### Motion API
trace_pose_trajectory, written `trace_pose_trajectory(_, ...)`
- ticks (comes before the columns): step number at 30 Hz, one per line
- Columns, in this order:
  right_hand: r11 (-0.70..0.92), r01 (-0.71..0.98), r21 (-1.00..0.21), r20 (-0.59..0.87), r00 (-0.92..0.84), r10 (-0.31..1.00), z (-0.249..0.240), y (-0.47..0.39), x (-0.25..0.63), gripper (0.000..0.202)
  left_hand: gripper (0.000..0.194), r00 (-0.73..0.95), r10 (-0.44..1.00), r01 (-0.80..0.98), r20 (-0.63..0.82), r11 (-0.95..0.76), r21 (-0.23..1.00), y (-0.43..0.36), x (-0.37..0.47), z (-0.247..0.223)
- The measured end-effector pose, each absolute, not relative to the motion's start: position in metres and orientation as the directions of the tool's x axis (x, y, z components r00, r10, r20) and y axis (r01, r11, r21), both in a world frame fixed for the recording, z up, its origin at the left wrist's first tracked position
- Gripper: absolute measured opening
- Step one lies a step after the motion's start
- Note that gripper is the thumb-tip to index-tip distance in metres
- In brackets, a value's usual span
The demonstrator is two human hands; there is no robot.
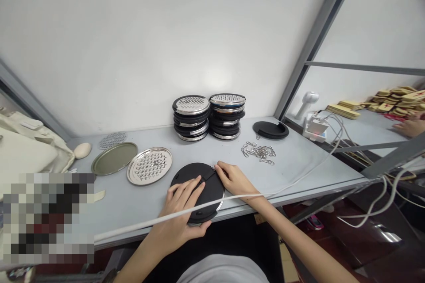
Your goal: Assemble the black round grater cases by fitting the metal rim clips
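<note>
A black round case (199,192) with a metal rim lies near the table's front edge. My left hand (181,210) holds it, with long fingers spread over its top and the thumb at the near edge. At its upper right edge, my right hand (232,179) pinches a small metal clip (213,167); the fingertips partly hide it. Left of the case lie a round metal grater plate (149,166), an olive-green round plate (114,159) and a perforated grey disc (113,140). Several loose metal clips (259,151) form a pile to the right.
Two stacks of black-rimmed round graters, a left stack (191,117) and a right stack (227,115), stand against the wall. Another black round case (271,130) lies right. A white cable (245,196) crosses in front of both arms. Another person's hand (411,127) shows far right.
</note>
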State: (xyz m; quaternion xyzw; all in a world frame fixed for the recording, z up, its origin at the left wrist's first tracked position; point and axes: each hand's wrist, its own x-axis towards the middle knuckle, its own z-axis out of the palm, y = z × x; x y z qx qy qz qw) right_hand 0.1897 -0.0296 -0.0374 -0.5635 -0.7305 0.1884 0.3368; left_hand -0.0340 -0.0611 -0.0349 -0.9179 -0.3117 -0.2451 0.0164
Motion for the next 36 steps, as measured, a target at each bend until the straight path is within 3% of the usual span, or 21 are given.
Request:
trace_pose_trajectory(18, 0.321, 0.681, -0.658, 0.293, -0.161, 0.943, -0.0375, -0.0287, 0.1896, 0.034, 0.074, 0.693, 0.58, 0.592, 0.428, -0.797, 0.122, -0.0606, -0.0357, -0.0344)
trace_pose_trajectory(36, 0.313, 0.68, -0.663, 0.289, -0.153, 0.945, -0.0353, -0.0291, 0.1892, 0.036, 0.069, 0.688, 0.566, 0.576, 0.454, -0.807, 0.131, -0.0599, -0.0352, -0.0347)
